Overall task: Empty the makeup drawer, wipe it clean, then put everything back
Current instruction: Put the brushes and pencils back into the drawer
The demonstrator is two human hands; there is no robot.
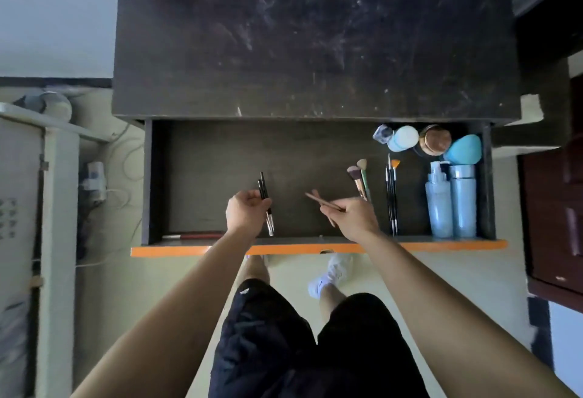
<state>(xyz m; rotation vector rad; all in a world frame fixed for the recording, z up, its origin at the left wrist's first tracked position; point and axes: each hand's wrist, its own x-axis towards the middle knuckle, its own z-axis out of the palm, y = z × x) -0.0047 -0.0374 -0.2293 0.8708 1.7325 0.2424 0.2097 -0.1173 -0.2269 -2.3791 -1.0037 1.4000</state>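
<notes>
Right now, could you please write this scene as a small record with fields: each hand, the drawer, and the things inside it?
left hand: grips black pencils over the drawer
right hand: grips brown pencils over the drawer
drawer: open, orange front edge
right end: blue bottles, teal sponge, thin brushes, makeup brushes
front left corner: red pencil along the front wall
cabinet top: dark, with pale dusty marks
</notes>
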